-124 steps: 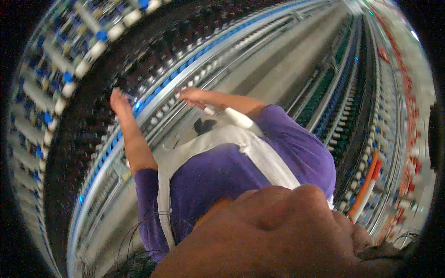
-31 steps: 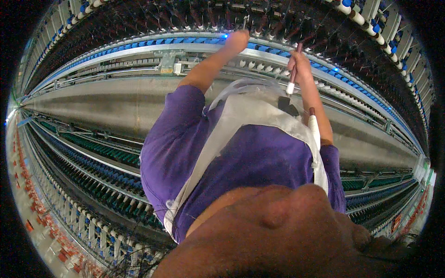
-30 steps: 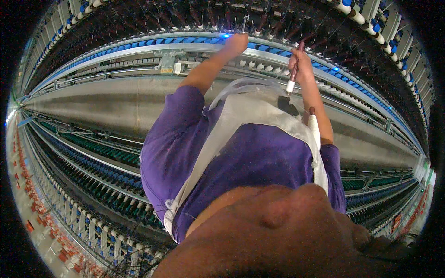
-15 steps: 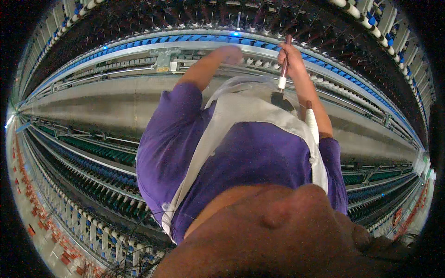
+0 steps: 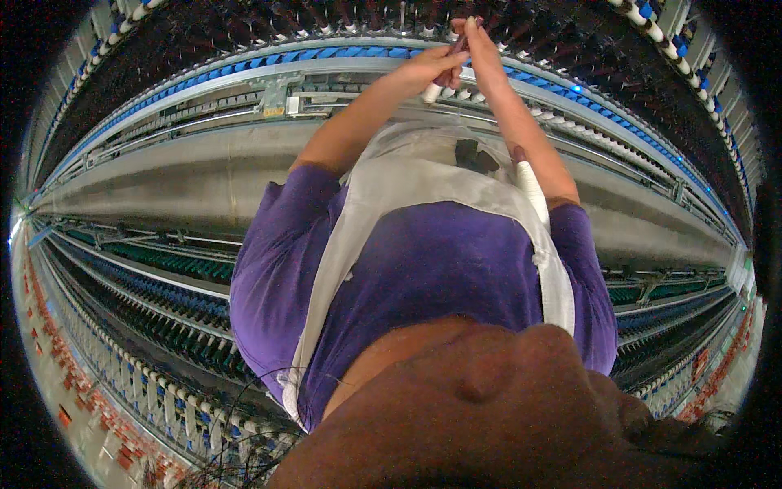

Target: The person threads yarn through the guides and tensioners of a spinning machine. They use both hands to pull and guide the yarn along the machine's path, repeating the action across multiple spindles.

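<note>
Both hands meet at the far machine, in front of its blue strip, on a brown bobbin with some white yarn at its lower end. My left hand is closed round the bobbin's middle. Close beside it, my right hand has its fingers closed at the upper end of the same tube. The bobbin tilts, its white end down to the left. A second, fuller yarn bobbin with a brown tip stands tucked at the apron, near my right forearm.
A long spinning machine stretches across ahead, with a blue strip, metal rails and rows of dark spindles above. A small metal bracket sits on the rail. Behind me runs another machine row, with bobbins hanging along the left side.
My right hand has moved up and left with the bobbin, which now tilts more. My left hand has come across to the right and closed on it.
</note>
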Tool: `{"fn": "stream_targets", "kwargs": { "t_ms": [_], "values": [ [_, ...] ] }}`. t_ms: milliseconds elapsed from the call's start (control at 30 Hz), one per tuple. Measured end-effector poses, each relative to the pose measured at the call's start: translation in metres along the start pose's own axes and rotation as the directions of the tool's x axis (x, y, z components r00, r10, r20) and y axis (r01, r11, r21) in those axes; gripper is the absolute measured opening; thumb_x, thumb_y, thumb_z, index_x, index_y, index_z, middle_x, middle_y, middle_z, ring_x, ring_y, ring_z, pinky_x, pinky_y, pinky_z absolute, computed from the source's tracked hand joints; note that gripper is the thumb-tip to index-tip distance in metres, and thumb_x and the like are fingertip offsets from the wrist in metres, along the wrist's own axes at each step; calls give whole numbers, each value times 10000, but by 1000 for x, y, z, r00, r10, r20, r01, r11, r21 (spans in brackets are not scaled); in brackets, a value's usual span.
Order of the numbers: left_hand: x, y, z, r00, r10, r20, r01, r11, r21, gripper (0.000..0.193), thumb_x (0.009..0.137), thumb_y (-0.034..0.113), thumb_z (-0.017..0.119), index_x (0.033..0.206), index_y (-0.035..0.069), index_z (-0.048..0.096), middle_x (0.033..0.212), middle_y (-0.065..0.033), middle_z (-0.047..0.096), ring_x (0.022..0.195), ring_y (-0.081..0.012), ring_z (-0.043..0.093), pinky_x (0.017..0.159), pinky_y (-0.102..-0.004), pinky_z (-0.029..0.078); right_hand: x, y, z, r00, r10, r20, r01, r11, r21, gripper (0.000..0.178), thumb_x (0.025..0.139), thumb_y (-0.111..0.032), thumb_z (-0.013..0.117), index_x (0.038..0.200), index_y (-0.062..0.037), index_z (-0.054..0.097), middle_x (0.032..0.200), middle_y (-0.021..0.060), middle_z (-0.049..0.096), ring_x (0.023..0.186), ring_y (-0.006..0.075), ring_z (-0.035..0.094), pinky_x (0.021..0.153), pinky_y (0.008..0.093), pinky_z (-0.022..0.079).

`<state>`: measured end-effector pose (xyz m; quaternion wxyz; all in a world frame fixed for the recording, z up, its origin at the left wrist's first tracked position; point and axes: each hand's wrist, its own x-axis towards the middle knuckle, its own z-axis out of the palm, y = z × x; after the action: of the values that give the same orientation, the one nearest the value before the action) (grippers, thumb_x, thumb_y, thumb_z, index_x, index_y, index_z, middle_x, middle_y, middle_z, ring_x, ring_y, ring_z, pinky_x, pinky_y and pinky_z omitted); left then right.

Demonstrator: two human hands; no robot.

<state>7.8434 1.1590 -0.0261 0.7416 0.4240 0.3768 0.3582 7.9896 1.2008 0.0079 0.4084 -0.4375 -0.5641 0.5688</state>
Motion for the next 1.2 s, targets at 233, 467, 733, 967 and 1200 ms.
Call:
{"fn": "stream_targets", "kwargs": {
  "t_ms": [233,467,733,967,1200],
  "values": [
    [-39,20,-24,998,1,-63,-4,999,-45,370,996,425,542,1046,67,620,695,23,536,536,-71,489,493,-226,412,-30,9,11,739,331,586,-368,928,-61,606,922,-521,617,1308,-84,452,787,-26,573,664,80,514,560,246,413],
    [-76,21,-72,915,36,-401,15,992,123,398,976,450,563,989,60,646,743,-18,592,604,-112,546,545,-266,438,-51,11,16,769,352,534,-344,931,-120,322,1005,-383,535,911,-103,664,601,-99,321,537,35,269,496,212,206],
    [-50,-31,-82,662,157,-733,-454,862,-226,225,950,179,618,1120,57,534,871,-56,613,731,-199,628,683,-350,552,-62,14,39,801,-235,551,238,969,68,336,1032,-281,482,899,-34,667,1004,64,665,1018,194,599,969,329,431],
    [-77,-17,-202,644,122,-755,-729,399,-557,376,988,456,544,826,118,532,581,17,364,491,-97,381,434,-279,338,-82,73,20,445,474,760,-364,871,-330,350,975,-327,541,717,-93,513,657,-12,483,566,77,418,486,252,335],
    [-101,15,-191,819,25,-573,-489,553,-675,361,965,458,575,893,105,597,621,2,506,482,-121,456,434,-258,416,-88,190,-159,761,639,-115,-440,378,-814,236,908,-283,566,915,-58,633,901,94,597,792,243,564,677,385,463]
  ]
}}
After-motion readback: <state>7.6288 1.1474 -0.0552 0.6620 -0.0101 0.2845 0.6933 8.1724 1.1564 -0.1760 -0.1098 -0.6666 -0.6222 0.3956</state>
